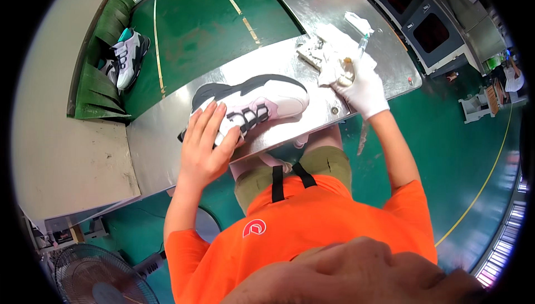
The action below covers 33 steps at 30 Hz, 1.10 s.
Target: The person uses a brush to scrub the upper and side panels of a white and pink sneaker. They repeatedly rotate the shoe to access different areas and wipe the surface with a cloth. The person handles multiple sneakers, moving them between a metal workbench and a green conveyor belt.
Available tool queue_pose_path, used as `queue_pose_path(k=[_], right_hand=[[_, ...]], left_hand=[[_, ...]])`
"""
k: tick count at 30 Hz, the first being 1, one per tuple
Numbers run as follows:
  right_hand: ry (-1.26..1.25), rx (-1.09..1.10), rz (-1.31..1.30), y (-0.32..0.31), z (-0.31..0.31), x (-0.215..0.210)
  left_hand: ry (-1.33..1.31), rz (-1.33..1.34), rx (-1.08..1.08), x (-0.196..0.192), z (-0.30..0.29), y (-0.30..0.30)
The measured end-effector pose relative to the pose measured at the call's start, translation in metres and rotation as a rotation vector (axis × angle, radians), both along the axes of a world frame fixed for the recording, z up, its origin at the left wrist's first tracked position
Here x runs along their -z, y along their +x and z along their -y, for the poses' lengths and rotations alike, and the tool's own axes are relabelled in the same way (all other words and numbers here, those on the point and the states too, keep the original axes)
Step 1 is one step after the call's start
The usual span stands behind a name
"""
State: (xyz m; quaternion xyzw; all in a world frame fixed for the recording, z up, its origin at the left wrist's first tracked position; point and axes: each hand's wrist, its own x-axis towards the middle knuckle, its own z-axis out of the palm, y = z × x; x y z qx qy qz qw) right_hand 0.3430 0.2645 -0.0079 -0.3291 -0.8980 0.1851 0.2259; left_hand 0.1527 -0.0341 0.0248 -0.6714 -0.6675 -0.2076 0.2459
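A white sneaker with lilac panels, black straps and a black-edged sole lies on its side on the metal table ledge, toe to the right. My bare left hand grips its heel end, fingers laid over the heel and thumb by the collar. In a white glove, my right hand is closed around a crumpled white cloth at the right of the ledge. A slim clear piece with a teal part sticks up beside the gloved fingers; its kind cannot be made out.
Beyond the ledge runs a green conveyor belt with pale lines. Another sneaker rests at its left by green curtain flaps. A crumpled white scrap lies past the cloth. A fan stands at the lower left, grey cabinets at the upper right.
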Motion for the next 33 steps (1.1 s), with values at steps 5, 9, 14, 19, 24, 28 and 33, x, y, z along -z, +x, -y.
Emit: queue_pose_path(k=[5,9,14,19,24,28,33], right_hand=[[0.201,-0.01,-0.211,0.013,-0.004,-0.019],[-0.266,-0.099,-0.05,0.031,0.022,-0.033],[-0.81,-0.12,-0.058,0.046,0.031,-0.053],[-1.404,-0.449,-0.445,0.041,0.035,-0.07],[-1.557,-0.702,-0.448,0.014,0.026,-0.063],[-1.54,-0.678,-0.396,0.003,0.026,-0.065],[-1.528,-0.618,-0.347,-0.003,0.02,-0.067]], left_hand=[[0.005,-0.012,-0.018,0.001,-0.001,0.002],[-0.002,-0.02,-0.035,0.005,0.005,0.008],[-0.056,0.011,-0.064,0.003,0.012,0.013],[-0.058,0.008,-0.064,0.006,0.01,0.01],[-0.037,0.026,-0.075,0.008,0.009,0.011],[-0.045,0.031,-0.088,0.009,0.01,0.012],[-0.046,0.037,-0.092,0.009,0.006,0.012]])
